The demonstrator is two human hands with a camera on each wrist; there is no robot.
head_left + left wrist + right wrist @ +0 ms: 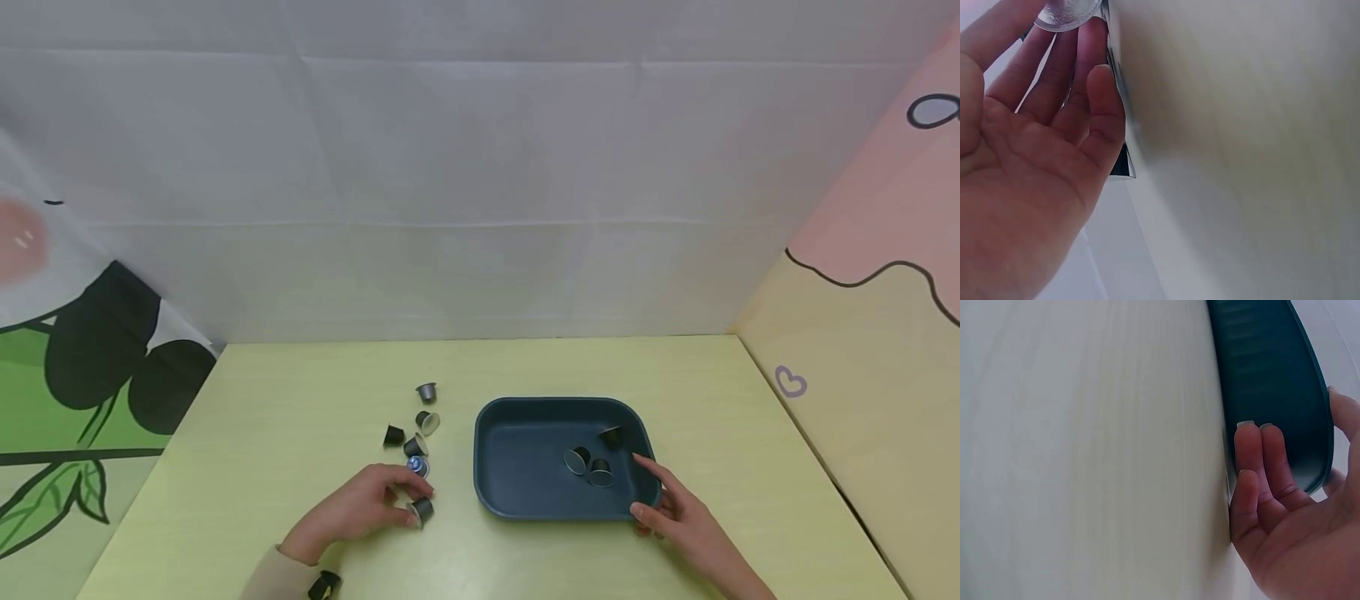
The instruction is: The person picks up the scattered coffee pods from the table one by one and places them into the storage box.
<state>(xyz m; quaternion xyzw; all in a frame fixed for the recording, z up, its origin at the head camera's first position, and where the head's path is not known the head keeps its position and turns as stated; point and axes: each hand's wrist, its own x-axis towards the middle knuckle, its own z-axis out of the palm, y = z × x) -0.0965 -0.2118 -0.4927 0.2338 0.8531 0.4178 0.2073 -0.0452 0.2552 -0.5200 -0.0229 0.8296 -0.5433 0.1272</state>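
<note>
My left hand pinches a dark coffee capsule between thumb and fingers, low over the table. In the left wrist view, the pale round end of this capsule shows at the fingertips. Just beyond the hand lies a blue coffee capsule. My right hand grips the right end of a dark blue tray, thumb and index finger at its rim. The right wrist view has the other fingers against the tray's outer wall. Inside the tray, toward its right, lie three dark capsules.
Several more capsules are scattered behind the left hand, left of the tray, the farthest a grey capsule. A black item is by the left sleeve at the bottom edge. The pale yellow table meets a white cloth backdrop.
</note>
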